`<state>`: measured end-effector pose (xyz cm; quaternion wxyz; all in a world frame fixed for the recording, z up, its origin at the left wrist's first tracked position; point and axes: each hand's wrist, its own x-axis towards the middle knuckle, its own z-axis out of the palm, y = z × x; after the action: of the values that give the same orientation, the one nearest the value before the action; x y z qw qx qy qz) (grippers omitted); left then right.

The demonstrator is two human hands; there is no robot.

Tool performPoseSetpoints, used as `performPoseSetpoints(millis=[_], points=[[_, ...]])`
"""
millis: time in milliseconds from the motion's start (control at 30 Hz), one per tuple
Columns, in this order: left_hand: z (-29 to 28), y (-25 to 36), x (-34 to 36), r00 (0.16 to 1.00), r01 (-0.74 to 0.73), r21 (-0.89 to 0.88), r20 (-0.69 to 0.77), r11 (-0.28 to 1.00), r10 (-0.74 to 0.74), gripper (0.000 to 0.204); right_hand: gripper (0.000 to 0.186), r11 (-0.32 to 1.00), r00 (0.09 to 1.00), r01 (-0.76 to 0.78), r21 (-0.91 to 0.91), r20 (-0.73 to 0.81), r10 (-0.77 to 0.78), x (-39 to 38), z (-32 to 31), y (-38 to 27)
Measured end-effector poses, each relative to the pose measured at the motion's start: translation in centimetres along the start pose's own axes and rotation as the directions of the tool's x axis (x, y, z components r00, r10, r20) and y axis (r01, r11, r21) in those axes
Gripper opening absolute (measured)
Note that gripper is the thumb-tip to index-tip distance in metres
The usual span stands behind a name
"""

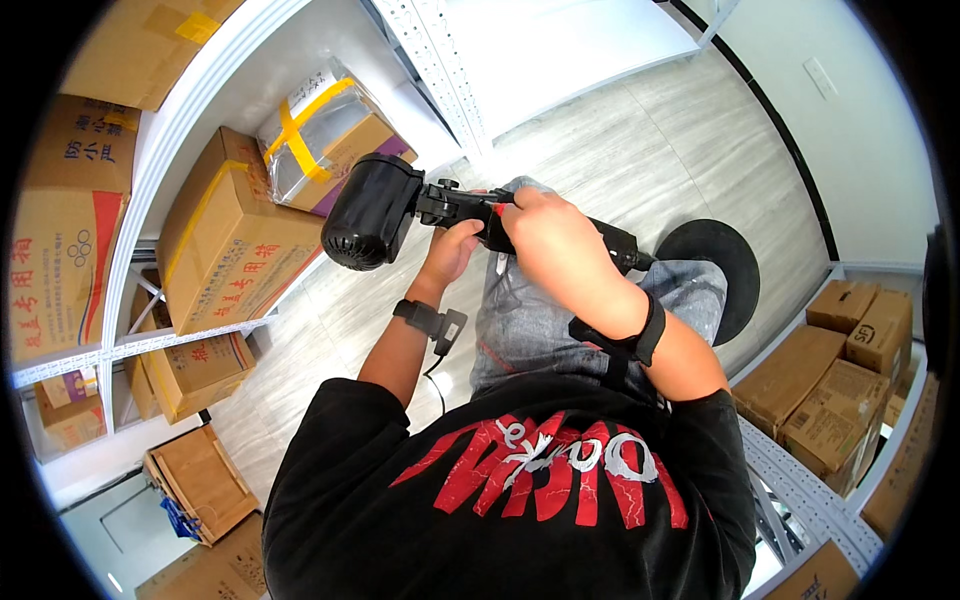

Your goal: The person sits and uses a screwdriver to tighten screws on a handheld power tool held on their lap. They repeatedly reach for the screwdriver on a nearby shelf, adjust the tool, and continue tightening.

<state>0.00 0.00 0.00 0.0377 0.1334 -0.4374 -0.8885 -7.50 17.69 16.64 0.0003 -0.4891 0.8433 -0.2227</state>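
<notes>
A black device [370,213] with a bulky vented cylindrical head, a knobbed bracket and a long body lies crosswise above my lap. My left hand [450,250] grips it from below near the bracket, thumb over the body. My right hand [550,240] is closed on top of the body, with a small red and black piece [499,209] at its fingertips, too hidden to name. My grey jeans [500,330] are beneath, and a black round disc [725,300] shows by my right leg. Black straps circle both wrists.
Metal shelves [150,215] at the left hold cardboard boxes [215,270] and a silver-wrapped package [300,120] with yellow tape. A white shelf [570,50] stands ahead; another rack at the right holds boxes [785,370]. More cardboard [200,480] lies at lower left. A wall [850,150] is at upper right.
</notes>
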Motion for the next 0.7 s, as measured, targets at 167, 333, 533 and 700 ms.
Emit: performPoseSetpoints(millis=[167,333,533,700], points=[[0.2,-0.4,0.2,0.999,-0.018,0.035,-0.047,0.999,0.019,0.044,0.007,0.998,0.997,0.06,0.025,0.041,-0.061,1.1,-0.2,-0.2],[0.0,-0.3,-0.3,0.999,-0.035,-0.009,-0.006,0.999,0.035,0.036,0.008,0.991,0.999,0.049,0.125,-0.012,-0.048,1.7,-1.3,0.5],[0.4,0.3,-0.7,0.999,-0.011,0.003,-0.035,1.0,0.011,0.038,0.011,0.995,0.993,0.099,-0.011,-0.064,-0.1,1.8,-0.5,0.7],[-0.2,0.1,-0.5,1.0,-0.025,0.007,-0.003,1.0,0.025,0.041,0.011,0.997,0.998,0.02,-0.079,-0.055,-0.025,1.9,-0.2,-0.1]])
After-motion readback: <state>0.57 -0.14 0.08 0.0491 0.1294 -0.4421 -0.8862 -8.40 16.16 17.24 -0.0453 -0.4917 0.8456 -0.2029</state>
